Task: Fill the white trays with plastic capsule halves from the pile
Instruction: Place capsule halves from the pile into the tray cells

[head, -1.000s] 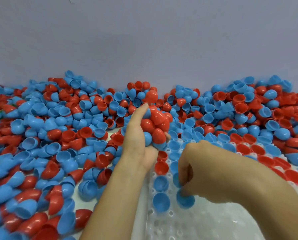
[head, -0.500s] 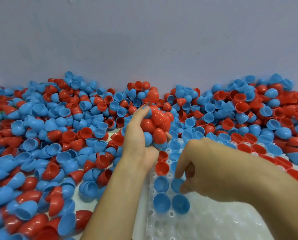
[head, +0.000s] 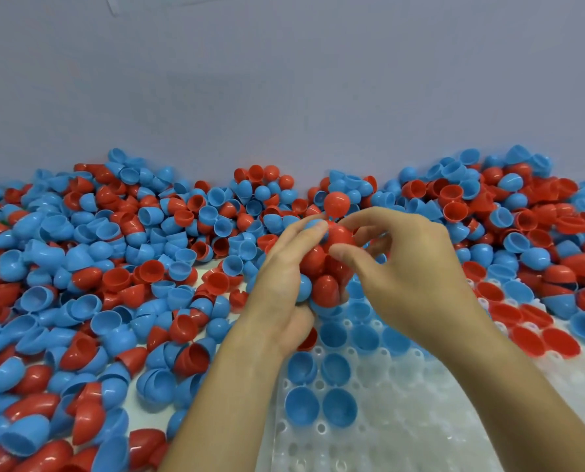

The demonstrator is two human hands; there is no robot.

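A plain grey-lilac wall (head: 284, 80) backs the worktop, and against it lies the deep pile of red and blue plastic capsule halves (head: 114, 267), running from the left edge to the right edge. The white plastic tray with round pockets (head: 403, 420) sits at the near right, its left rim just beside the pile. A second ago the right hand (head: 417, 277) was low over the tray, setting a blue half into the near row; now that row holds a seated pair of blue halves (head: 320, 405) and the hand has risen to the left hand (head: 284, 287), whose grip is clenched round a handful of red and blue capsule halves (head: 325, 270). The right thumb and forefinger pinch a red half at the top of that handful, so the next piece is likely being drawn. Most near pockets stand unfilled, with free room above them; far and right pockets lie partly buried under loose halves.
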